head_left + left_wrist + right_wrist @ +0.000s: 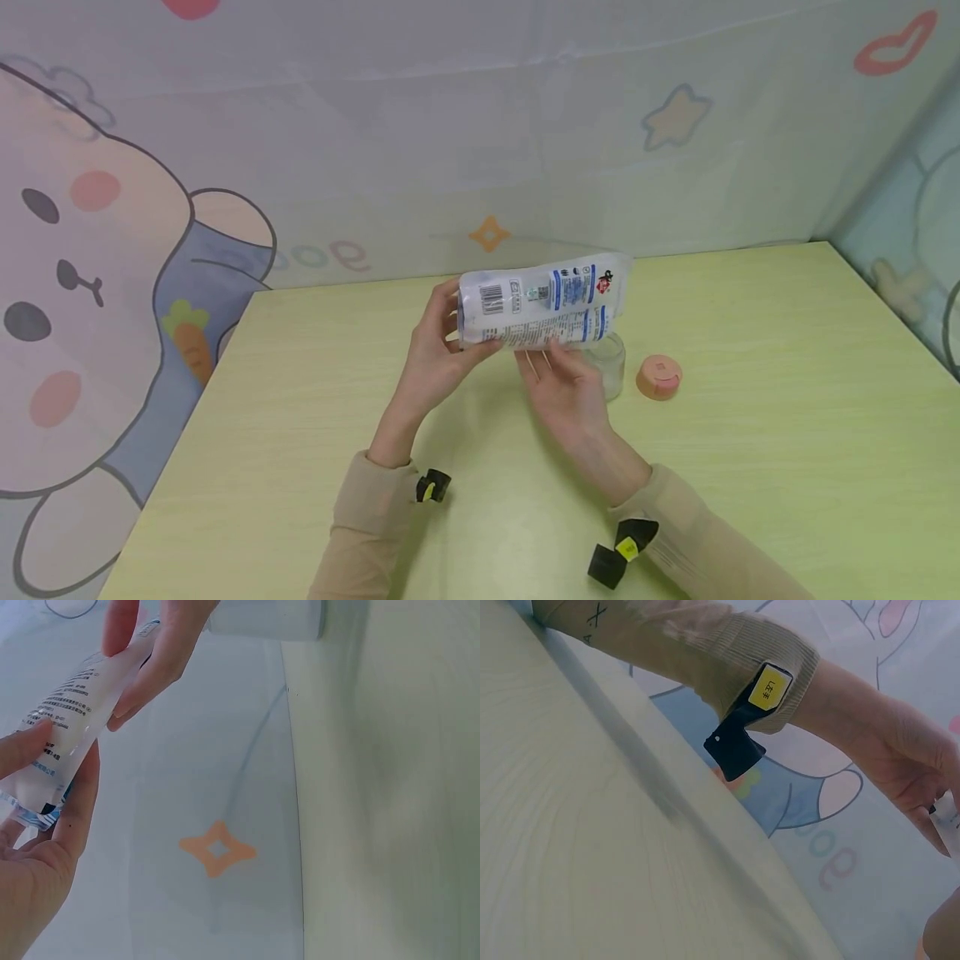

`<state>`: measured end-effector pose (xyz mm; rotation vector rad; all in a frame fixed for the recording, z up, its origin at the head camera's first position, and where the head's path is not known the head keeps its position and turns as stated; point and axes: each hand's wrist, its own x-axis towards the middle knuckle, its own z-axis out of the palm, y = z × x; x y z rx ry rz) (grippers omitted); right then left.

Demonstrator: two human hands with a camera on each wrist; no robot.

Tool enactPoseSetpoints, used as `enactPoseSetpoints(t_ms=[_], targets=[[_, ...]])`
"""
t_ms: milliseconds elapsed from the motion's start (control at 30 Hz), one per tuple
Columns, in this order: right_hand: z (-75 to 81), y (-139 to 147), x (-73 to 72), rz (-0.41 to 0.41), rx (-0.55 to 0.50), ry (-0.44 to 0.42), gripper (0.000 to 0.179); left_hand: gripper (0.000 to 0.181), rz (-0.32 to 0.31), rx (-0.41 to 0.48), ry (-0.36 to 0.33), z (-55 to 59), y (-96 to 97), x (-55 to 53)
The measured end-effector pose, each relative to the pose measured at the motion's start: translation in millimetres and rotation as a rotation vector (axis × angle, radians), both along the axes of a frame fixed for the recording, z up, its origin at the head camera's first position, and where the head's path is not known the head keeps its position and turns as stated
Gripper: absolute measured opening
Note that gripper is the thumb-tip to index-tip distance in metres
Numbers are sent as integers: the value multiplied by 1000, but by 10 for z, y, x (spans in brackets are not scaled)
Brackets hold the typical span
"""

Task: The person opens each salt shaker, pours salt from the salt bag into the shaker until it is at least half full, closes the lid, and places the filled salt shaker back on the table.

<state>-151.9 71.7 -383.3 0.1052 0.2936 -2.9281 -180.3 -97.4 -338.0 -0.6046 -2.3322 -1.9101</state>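
In LH (435, 360), oblong plastic pkt (536, 307)

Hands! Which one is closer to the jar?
The right hand: in the head view, it shows right beside the jar. The left hand is farther off, gripping the other end of the bag.

A pale printed backdrop (420, 158) fills the head view's top, a cartoon animal (105, 300) at left; a yellow-green surface (795, 433) spans below
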Motion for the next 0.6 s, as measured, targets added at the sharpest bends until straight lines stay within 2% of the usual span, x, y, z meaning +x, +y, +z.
enactPoseSetpoints(t_ms=[267,600], targets=[[-2,-5,-4,-4,57,-3,37,72,-8,-19,24,15,10,10],[9,-7,-11,-7,81,-9,36,71,-26,-12,17,22,13,21]])
